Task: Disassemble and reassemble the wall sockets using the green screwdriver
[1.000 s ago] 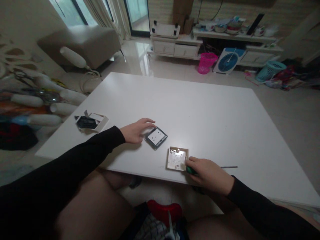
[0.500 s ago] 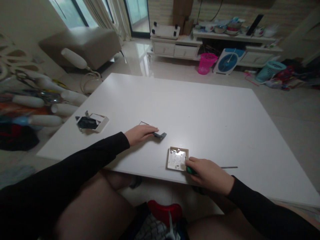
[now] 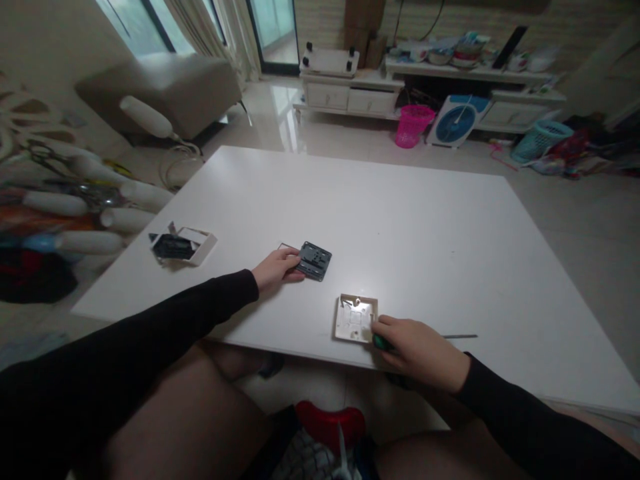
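Note:
A dark grey socket module [image 3: 314,259] lies back side up on the white table [image 3: 400,227]. My left hand [image 3: 276,269] pinches its near left edge, fingers closed on it. A beige cover plate [image 3: 355,318] lies inside up near the front edge. Just right of it my right hand [image 3: 419,351] is wrapped round a screwdriver with a green handle [image 3: 381,342]; its thin metal shaft [image 3: 459,336] lies flat on the table, pointing right.
A second, partly taken-apart socket [image 3: 182,245] lies at the table's left edge. White cylinders and clutter [image 3: 80,207] lie on the left. A sofa [image 3: 165,87], pink basket [image 3: 412,125], fan [image 3: 457,121] and TV shelf [image 3: 470,73] stand beyond.
My left hand has lifted the socket module on edge and turned it over; its white face was up, now its dark back shows. The right hand has stayed still.

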Tool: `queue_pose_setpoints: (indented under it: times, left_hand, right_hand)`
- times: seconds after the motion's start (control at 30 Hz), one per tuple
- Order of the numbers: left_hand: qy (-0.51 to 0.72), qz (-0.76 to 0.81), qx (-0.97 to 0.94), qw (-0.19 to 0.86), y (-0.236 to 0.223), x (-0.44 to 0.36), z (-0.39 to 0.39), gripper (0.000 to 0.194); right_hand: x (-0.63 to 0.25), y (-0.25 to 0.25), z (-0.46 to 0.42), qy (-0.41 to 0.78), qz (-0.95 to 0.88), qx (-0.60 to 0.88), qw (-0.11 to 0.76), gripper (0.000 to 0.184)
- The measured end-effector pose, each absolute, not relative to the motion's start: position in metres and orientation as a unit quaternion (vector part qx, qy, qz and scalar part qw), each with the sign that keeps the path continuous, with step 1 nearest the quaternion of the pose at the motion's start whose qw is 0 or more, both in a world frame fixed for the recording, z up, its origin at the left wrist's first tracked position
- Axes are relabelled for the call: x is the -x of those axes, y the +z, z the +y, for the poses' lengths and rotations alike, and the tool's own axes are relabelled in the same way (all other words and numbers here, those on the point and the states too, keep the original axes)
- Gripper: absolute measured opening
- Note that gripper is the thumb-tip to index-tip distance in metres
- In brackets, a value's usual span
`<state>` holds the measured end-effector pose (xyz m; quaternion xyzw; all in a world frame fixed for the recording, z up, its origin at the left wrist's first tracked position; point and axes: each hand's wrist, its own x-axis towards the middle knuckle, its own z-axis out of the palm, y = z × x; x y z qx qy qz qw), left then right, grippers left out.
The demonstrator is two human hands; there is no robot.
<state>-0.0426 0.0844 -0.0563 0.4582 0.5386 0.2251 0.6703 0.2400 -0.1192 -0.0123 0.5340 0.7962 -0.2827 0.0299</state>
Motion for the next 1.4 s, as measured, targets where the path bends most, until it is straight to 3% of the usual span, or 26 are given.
queue_pose_setpoints:
  times: [0.2,0.43,0.57,0.63,0.73,0.83,0.9,1.1,1.23,1.4]
  left_hand:
    - [0.232,0.525,-0.45,0.684,-0.047,0.04,0.079,0.03]
    - [0.192,0.533,-0.618,0.545,-0.038,0.046,0.074,0.041]
    - [0.161,0.422,-0.732,0.511,-0.029,0.044,0.052,0.044]
    - [0.146,0.32,-0.776,0.524,-0.028,0.042,0.037,0.064]
    - [0.126,0.223,-0.821,0.509,-0.035,0.038,0.018,0.11]
    - [0.134,0.209,-0.824,0.509,-0.047,0.034,0.005,0.131]
    - [0.148,0.22,-0.798,0.541,-0.052,0.031,-0.001,0.13]
    - [0.166,0.255,-0.64,0.705,-0.049,0.023,-0.007,0.091]
    - [0.163,0.282,-0.555,0.765,-0.047,0.023,0.005,0.091]
    - [0.097,0.292,-0.481,0.821,-0.05,0.026,0.011,0.079]
  right_hand:
    - [-0.24,-0.012,-0.119,-0.271,0.801,-0.533,0.031,0.016]
    - [-0.24,-0.011,-0.118,-0.249,0.809,-0.532,0.018,0.016]
    - [-0.237,-0.006,-0.115,-0.247,0.808,-0.535,0.011,0.016]
    - [-0.236,-0.003,-0.114,-0.254,0.808,-0.532,-0.001,0.014]
    - [-0.234,0.002,-0.115,-0.255,0.812,-0.524,-0.028,0.009]
    - [-0.231,0.006,-0.119,-0.238,0.829,-0.504,-0.043,0.008]
    - [-0.229,0.008,-0.122,-0.225,0.843,-0.486,-0.059,0.011]
    - [-0.229,0.007,-0.126,-0.217,0.839,-0.485,-0.119,0.027]
    - [-0.23,0.006,-0.125,-0.222,0.82,-0.505,-0.152,0.043]
    - [-0.231,0.013,-0.125,-0.228,0.8,-0.514,-0.21,0.042]
